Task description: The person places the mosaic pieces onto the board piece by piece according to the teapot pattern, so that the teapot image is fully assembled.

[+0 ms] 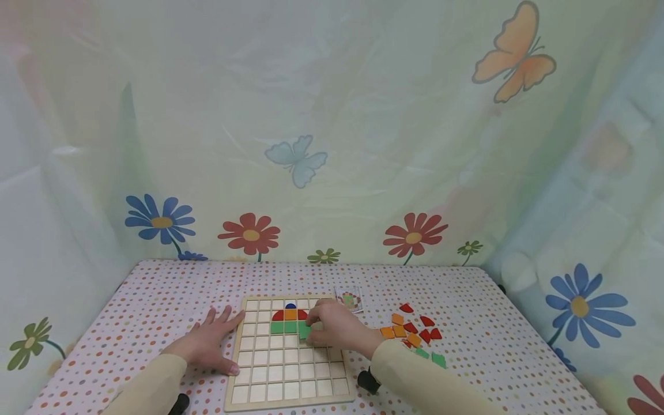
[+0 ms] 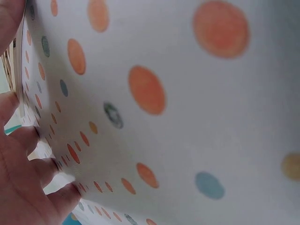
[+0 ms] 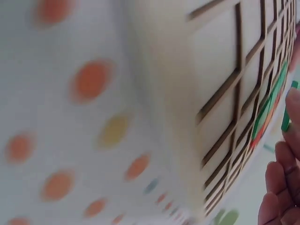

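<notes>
A wooden grid board [image 1: 275,374] lies on the table. On it, towards the far side, a blue rounded piece [image 1: 291,306] stands above an orange square [image 1: 290,314] with red rounded pieces [image 1: 278,316] at either side. Green pieces [image 1: 278,328] form a row below. My right hand [image 1: 339,325] is over the board, thumb and fingers pinching a green tile [image 3: 286,117] just off the surface in the right wrist view. Fingers spread, my left hand [image 1: 207,343] rests on the table and touches the board's left edge with fingertips and thumb.
Loose orange squares [image 1: 399,331], red pieces [image 1: 427,321] and green pieces [image 1: 438,360] lie to the right of the board. A small picture card [image 1: 350,298] is at the board's far right corner. A dotted cloth [image 1: 482,334] covers the table; a flowered sheet hangs behind.
</notes>
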Demonstrator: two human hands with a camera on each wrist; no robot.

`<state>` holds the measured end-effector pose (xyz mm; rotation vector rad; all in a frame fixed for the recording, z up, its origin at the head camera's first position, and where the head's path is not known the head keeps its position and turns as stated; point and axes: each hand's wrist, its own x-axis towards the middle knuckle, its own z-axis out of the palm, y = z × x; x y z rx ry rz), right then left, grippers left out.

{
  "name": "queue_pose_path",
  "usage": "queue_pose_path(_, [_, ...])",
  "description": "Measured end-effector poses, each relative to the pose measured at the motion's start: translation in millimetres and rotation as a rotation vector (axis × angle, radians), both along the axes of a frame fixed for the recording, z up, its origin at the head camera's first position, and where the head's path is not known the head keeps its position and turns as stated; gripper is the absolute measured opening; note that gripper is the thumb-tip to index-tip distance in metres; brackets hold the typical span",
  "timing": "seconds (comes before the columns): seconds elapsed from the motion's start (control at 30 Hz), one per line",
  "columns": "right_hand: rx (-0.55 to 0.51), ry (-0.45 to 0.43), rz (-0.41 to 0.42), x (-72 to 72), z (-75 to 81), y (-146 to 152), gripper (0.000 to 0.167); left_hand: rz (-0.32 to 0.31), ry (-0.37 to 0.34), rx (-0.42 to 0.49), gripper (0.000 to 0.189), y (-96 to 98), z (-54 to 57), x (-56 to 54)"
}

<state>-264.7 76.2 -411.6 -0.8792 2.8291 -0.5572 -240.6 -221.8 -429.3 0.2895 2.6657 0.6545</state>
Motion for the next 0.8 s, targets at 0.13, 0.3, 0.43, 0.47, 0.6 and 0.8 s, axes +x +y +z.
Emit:
queue_pose_path(0.13, [0.1, 0.079, 0.035, 0.3, -1.9, -16.8, 0.016, 0.001, -0.001, -0.001, 0.114, -0.2, -1.8, -0.1])
queue_pose_path(0.3, [0.226, 0.206, 0.077, 1.3, -2.1, -27.9, 0.016, -0.002, 0.003, -0.006, 0.113, -1.2, -3.1, -0.9])
queue_pose_path(0.43, [0.266, 0.219, 0.069, 2.8, -1.9, -33.2, 0.017, -0.003, 0.003, -0.008, 0.113, -1.4, -2.7, -1.5])
queue_pose_path(0.47, [0.269, 0.218, 0.068, 3.3, -1.7, -34.4, 0.017, -0.003, 0.003, -0.008, 0.113, -1.5, -2.5, -1.5])
queue_pose_path(0.6, [0.272, 0.215, 0.068, 5.1, -2.6, -38.5, 0.016, -0.005, 0.001, -0.004, 0.113, -1.2, -1.2, -0.9])
queue_pose_path(0.8, [0.275, 0.215, 0.067, 7.2, -5.1, -41.3, 0.016, -0.008, 0.0, 0.004, 0.113, -0.4, 0.5, -0.5])
